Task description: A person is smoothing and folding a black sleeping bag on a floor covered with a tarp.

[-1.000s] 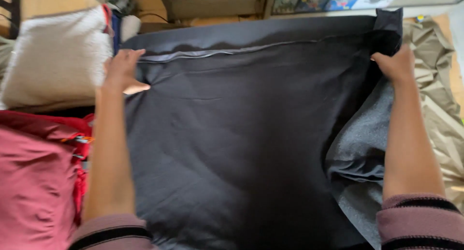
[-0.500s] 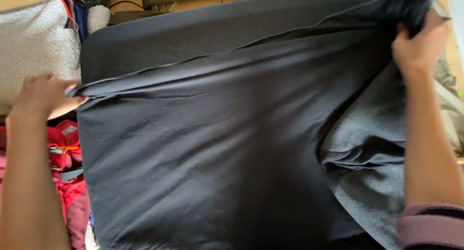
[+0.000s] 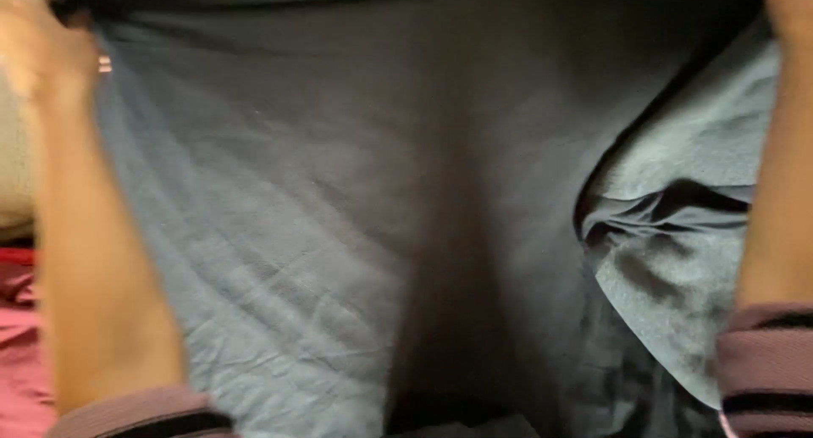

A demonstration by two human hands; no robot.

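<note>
**Dark cloth stretched wide between two raised hands**

Dark grey fabric fills nearly the whole view, and both hands are up at its top edge. Left hand [image 3: 42,52] sits at about ten o'clock, blurred, fingers curled shut on the upper left corner of the dark cloth [image 3: 356,218]. Right hand [image 3: 792,6] is at roughly one o'clock, mostly cut off by the top edge; it meets the cloth's upper right corner, but whether its fingers are closed on it I cannot tell. Both forearms run down to the lower corners, ending in striped mauve cuffs [image 3: 766,362].

Out from the hands, the cloth hangs spread between them, creased, with a shadowed fold running down the middle. Toward three o'clock a lighter grey underside [image 3: 677,235] is turned back and bunched just inside the right forearm. At eight o'clock, beyond the left arm, a red fabric [image 3: 17,336] shows, with a pale cushion [image 3: 13,175] just above it at nine o'clock.
</note>
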